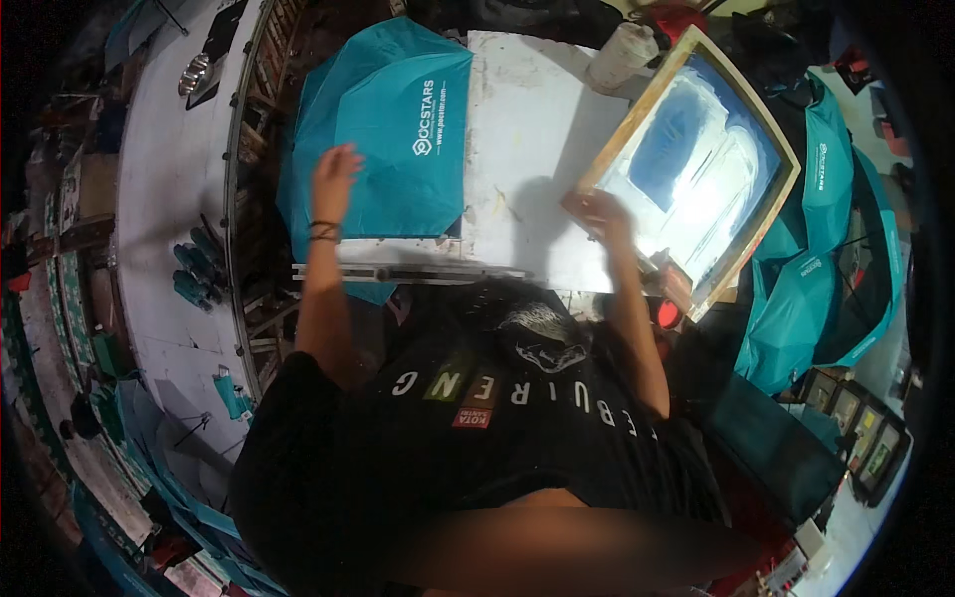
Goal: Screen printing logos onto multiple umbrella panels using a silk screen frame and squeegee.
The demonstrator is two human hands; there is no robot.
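A teal umbrella canopy (388, 179) with white print lies spread on a white board (507, 112). Over its left part is my left hand (337, 170), fingers slightly bent and blurred, with nothing seen in it; whether it touches the cloth cannot be told. My right hand (603, 216) grips the near left corner of a wooden-framed printing screen (642, 119), which sits at a slant on the right. White ink is smeared over the blue and white mesh. By the screen's lower edge are a squeegee-like block (675, 283) and a red round object (668, 314).
A whitish cylindrical container (623, 56) stands behind the screen. More teal umbrellas (794, 321) hang or lie at the right. To the left runs a long white table (168, 298) with a metal bowl (194, 74) and dark teal gloves (198, 269). A metal rail (403, 274) edges the board.
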